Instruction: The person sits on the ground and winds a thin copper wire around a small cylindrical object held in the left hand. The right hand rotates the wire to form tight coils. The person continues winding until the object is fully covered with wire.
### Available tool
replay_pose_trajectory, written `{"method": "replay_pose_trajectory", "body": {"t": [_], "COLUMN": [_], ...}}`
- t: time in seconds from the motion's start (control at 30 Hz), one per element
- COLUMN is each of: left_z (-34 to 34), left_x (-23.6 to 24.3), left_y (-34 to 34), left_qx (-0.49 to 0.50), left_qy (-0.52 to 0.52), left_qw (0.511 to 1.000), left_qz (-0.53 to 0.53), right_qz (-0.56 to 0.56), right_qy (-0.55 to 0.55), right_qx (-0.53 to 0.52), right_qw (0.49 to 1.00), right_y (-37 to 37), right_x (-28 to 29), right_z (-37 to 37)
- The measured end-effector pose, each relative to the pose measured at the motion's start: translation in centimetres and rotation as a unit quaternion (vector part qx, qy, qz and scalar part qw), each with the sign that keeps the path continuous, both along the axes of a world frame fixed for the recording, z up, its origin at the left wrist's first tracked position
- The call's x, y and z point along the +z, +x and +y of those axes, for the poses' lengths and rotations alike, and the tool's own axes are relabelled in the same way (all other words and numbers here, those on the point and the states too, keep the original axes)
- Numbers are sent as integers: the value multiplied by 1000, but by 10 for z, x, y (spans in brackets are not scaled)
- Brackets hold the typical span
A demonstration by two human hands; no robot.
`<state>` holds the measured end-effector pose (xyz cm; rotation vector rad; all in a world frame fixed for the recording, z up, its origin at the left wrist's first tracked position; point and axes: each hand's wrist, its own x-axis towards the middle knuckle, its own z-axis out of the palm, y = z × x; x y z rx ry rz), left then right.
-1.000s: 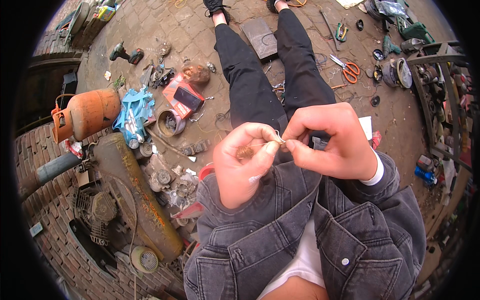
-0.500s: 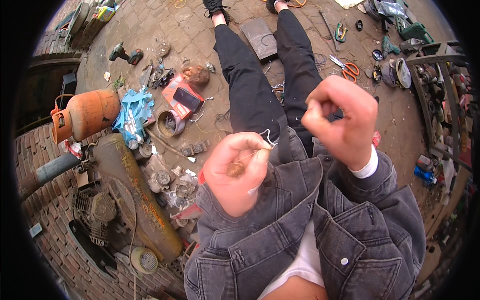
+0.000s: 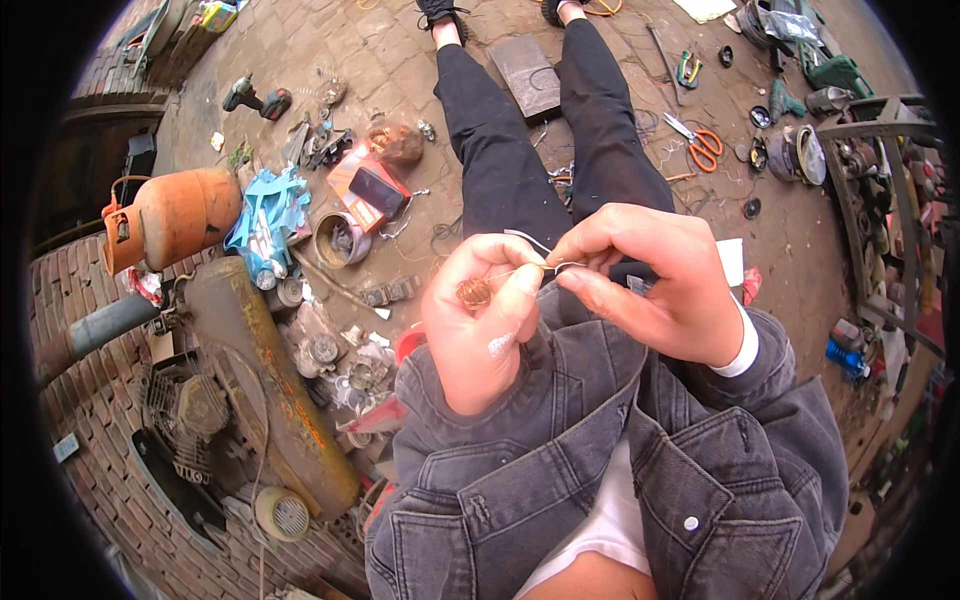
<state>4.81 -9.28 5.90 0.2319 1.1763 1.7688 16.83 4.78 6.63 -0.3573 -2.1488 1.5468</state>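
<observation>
My left hand (image 3: 482,345) is closed in front of my jacket, its thumb and forefinger pinching a thin wire. A small round coil of copper-coloured wire (image 3: 473,292) sits in the curl of its fingers, and a fine strand runs from there to the fingertips. A pale, bent length of wire (image 3: 526,238) sticks up past the pinch. My right hand (image 3: 665,280) meets it from the right, with thumb and fingertips closed on the wire close to the left fingertips. Exactly how the strands cross between the fingertips is too small to make out.
Orange-handled scissors (image 3: 703,148), pliers (image 3: 689,69) and a flat metal block (image 3: 526,76) lie around my legs. On the left are an orange gas cylinder (image 3: 190,218), a rusty tank (image 3: 275,395) and a phone (image 3: 378,193) on a red box. A metal rack (image 3: 875,130) stands right.
My right hand has come down and left from a raised position to the left fingertips, and now pinches the wire there. The left hand keeps its hold on the coil and wire.
</observation>
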Motion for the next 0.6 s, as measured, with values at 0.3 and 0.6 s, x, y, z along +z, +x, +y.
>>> {"method": "replay_pose_trajectory", "body": {"t": [0.3, 0.6], "left_z": [8, 9], "left_x": [-7, -13], "left_y": [1, -2], "left_qx": [16, -35], "left_qy": [85, 90], "left_qw": [996, 995], "left_qz": [10, 39], "right_qz": [-7, -12], "right_qy": [42, 47], "right_qx": [3, -13], "right_qw": [999, 999], "right_y": [2, 2], "right_x": [4, 8], "right_z": [-1, 0]}}
